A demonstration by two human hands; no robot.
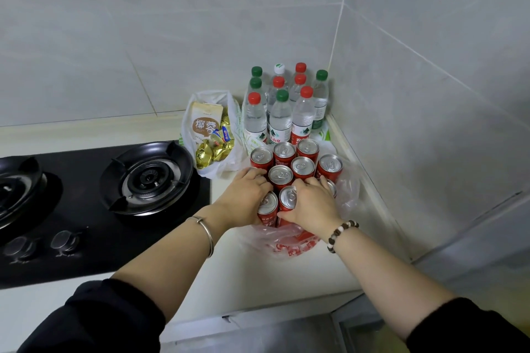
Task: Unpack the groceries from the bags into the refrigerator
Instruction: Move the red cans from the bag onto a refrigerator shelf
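Note:
Several red drink cans [303, 167] with silver tops stand packed together in a clear plastic bag [348, 192] with red print, on the counter near the corner. My left hand [246, 195] reaches in from the left, its fingers curled over a can on the left side of the cluster. My right hand [313, 205] grips the front cans, with the thumb round one can [287, 197] and the fingers over another to its right. Behind the cans stand several water bottles [279, 119] with red, green and white caps, in a white bag.
A clear bag of snacks [210, 135] with gold-wrapped sweets lies left of the bottles. A black gas hob [146, 178] with two burners and knobs fills the left. Tiled walls close the corner behind and to the right. The pale counter [272, 275] ends at a front edge below.

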